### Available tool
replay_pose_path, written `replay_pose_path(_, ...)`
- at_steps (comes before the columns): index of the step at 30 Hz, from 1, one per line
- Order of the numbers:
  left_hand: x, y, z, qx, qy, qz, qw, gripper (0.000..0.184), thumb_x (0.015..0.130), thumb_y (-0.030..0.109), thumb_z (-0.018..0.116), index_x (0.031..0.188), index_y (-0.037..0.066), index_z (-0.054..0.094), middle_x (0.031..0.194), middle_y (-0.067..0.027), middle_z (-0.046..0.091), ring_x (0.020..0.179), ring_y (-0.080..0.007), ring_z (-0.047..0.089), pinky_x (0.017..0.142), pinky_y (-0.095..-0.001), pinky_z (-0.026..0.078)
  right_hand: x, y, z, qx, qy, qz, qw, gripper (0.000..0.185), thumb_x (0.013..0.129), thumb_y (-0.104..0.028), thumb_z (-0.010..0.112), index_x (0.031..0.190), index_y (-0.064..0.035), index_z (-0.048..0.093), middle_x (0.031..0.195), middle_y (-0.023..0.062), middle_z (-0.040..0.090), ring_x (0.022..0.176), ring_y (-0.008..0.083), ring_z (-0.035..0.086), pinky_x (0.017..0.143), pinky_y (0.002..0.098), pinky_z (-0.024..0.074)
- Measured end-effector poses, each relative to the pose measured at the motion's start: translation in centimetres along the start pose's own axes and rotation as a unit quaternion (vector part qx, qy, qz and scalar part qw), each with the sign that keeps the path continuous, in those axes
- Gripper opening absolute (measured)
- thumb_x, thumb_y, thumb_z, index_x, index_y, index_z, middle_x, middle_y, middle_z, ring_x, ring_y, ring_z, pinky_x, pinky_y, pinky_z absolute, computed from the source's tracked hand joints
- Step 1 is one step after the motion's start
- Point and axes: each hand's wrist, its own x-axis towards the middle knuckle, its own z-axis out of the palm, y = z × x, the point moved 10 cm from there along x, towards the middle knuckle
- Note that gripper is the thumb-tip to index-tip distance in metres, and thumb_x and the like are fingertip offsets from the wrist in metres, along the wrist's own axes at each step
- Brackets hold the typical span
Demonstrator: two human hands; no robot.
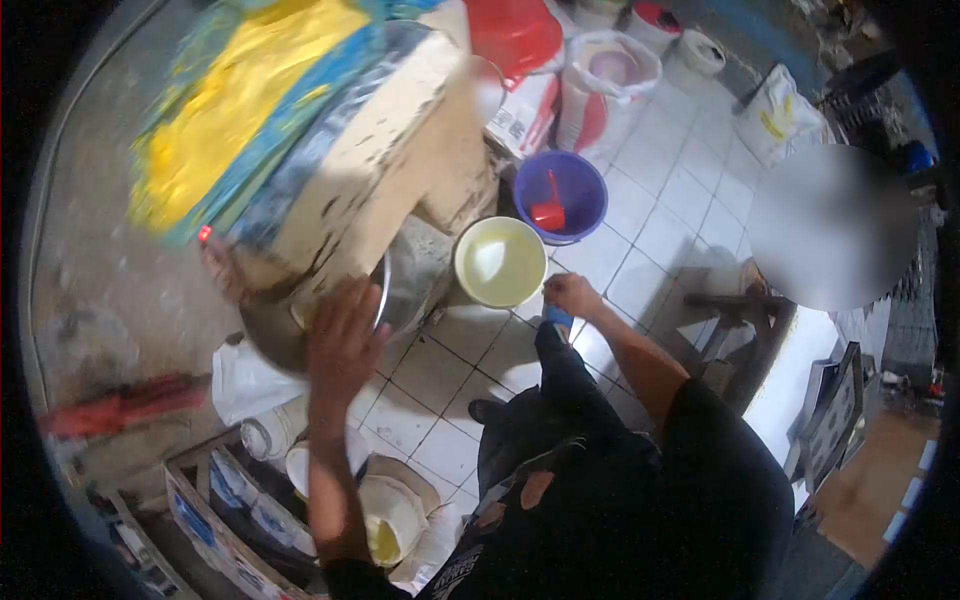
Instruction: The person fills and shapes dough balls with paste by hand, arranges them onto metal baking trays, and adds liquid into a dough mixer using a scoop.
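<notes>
My left hand (345, 330) is open, fingers extended and close together, at the rim of a metal bowl (405, 275) below a worn cream-coloured block (385, 150). Whether it touches the bowl or the block I cannot tell. Beside the pale bucket (462, 275), which holds yellowish liquid, my right hand (572, 295) is closed; what its fingers hold, if anything, is hidden. A bright yellow mass (250, 100) lies on blue sheeting (310, 105) at the upper left. Left of the bowl is a blurred shape like another hand (225, 270), near a small red light.
A purple bucket (598, 195) with a red scoop (549, 214) stands on the tiled floor (430, 375). Behind it are sacks (625, 75) and tubs. A person with a blurred head (835, 228) is at the right. Buckets (400, 500) and a wooden rack (235, 525) stand lower left.
</notes>
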Motion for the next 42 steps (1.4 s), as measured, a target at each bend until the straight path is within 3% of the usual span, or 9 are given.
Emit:
replay_pose_path(9, 17.8, -10.5, 7.7, 0.295, -0.199, -0.02, 0.934, 0.065, 0.088, 0.028, 0.068, 0.147, 0.01, 0.046, 0.156, -0.0156, 0.038, 0.143, -0.0426, 0.032, 0.117, -0.055, 0.027, 24.8, 29.7, -0.6, 0.367, 0.03, 0.259, 0.893, 0.028, 0.091, -0.023, 0.06, 0.104, 0.0003, 0.068, 0.088, 0.0124, 0.073, 0.073, 0.0174, 0.07, 0.059, 0.0338, 0.0562)
replay_pose_path(12, 16.3, -10.6, 7.0, 0.366, -0.164, 0.049, 0.915, 0.068, 0.096, 0.054, 0.058, 0.147, 0.01, 0.046, 0.154, -0.018, 0.038, 0.136, -0.0502, 0.038, 0.107, -0.0618, 0.037, 32.1, 36.5, 0.7, 0.041, 0.08, 0.166, 0.982, 0.034, 0.092, -0.032, 0.062, 0.104, -0.0006, 0.069, 0.083, 0.0187, 0.071, 0.08, 0.0344, 0.072, 0.071, 0.0463, 0.0577)
replay_pose_path(16, 17.2, -9.3, 7.1, 0.402, -0.074, 0.097, 0.908, 0.07, 0.099, 0.066, 0.035, 0.147, 0.015, 0.046, 0.147, -0.0154, 0.045, 0.133, -0.0411, 0.041, 0.101, -0.0611, 0.039, 38.8, 49.0, 8.9, 0.015, 0.182, 0.188, 0.965, 0.037, 0.092, -0.037, 0.061, 0.099, -0.0018, 0.07, 0.083, 0.0201, 0.072, 0.087, 0.0434, 0.07, 0.077, 0.052, 0.0566)
replay_pose_path(18, 19.1, -8.2, 8.9, 0.437, -0.143, 0.136, 0.878, 0.087, 0.097, 0.067, 0.041, 0.159, 0.01, 0.02, 0.165, -0.0077, 0.019, 0.15, -0.0286, 0.024, 0.113, -0.0517, 0.029, 41.7, 53.6, 12.1, -0.127, 0.235, 0.153, 0.951, 0.036, 0.093, -0.037, 0.06, 0.097, -0.002, 0.07, 0.082, 0.0202, 0.072, 0.087, 0.0444, 0.07, 0.076, 0.0526, 0.0566)
replay_pose_path(27, 20.5, -8.7, 10.4, 0.442, -0.125, 0.145, 0.876, 0.083, 0.097, 0.063, 0.045, 0.157, 0.01, 0.025, 0.162, -0.011, 0.024, 0.147, -0.0341, 0.027, 0.112, -0.0559, 0.029, 42.8, 43.7, 6.3, -0.143, -0.081, 0.253, 0.953, 0.028, 0.091, -0.022, 0.055, 0.115, -0.01, 0.063, 0.11, 0.0192, 0.069, 0.102, 0.0352, 0.068, 0.083, 0.0458, 0.0575)
replay_pose_path(29, 20.5, -8.7, 10.5, 0.44, -0.123, 0.147, 0.877, 0.082, 0.097, 0.062, 0.046, 0.156, 0.01, 0.026, 0.162, -0.0117, 0.025, 0.146, -0.0353, 0.027, 0.112, -0.0569, 0.029, 44.4, 35.8, 2.4, -0.247, 0.181, -0.137, 0.942, 0.027, 0.088, -0.02, 0.058, 0.114, -0.0117, 0.064, 0.114, 0.0152, 0.069, 0.097, 0.0347, 0.069, 0.081, 0.0439, 0.0582)
replay_pose_path(30, 20.5, -8.7, 10.6, 0.44, -0.123, 0.148, 0.877, 0.081, 0.097, 0.062, 0.046, 0.156, 0.01, 0.026, 0.161, -0.0121, 0.026, 0.146, -0.0359, 0.028, 0.112, -0.0573, 0.029, 45.8, 36.7, 3.0, -0.246, 0.18, -0.137, 0.943, 0.027, 0.088, -0.02, 0.058, 0.114, -0.0117, 0.064, 0.114, 0.0152, 0.069, 0.097, 0.0347, 0.069, 0.081, 0.0439, 0.0582)
replay_pose_path(36, 20.0, -8.8, 10.6, 0.44, -0.118, 0.147, 0.878, 0.078, 0.097, 0.06, 0.048, 0.155, 0.01, 0.029, 0.159, -0.0143, 0.029, 0.144, -0.0395, 0.029, 0.112, -0.0602, 0.028, 51.6, 42.9, 7.1, -0.382, -0.133, 0.086, 0.911, 0.027, 0.09, -0.021, 0.058, 0.113, -0.0136, 0.072, 0.117, 0.0091, 0.071, 0.102, 0.028, 0.07, 0.083, 0.0456, 0.0559)
replay_pose_path(42, 19.1, -9.3, 9.3, 0.429, -0.111, 0.135, 0.886, 0.076, 0.097, 0.057, 0.051, 0.154, 0.011, 0.033, 0.157, -0.0165, 0.032, 0.142, -0.0431, 0.031, 0.111, -0.063, 0.028, 48.1, 45.9, 6.7, -0.277, -0.147, 0.218, 0.924, 0.03, 0.095, -0.027, 0.056, 0.112, -0.0131, 0.075, 0.115, 0.013, 0.072, 0.112, 0.0298, 0.067, 0.092, 0.0443, 0.055)
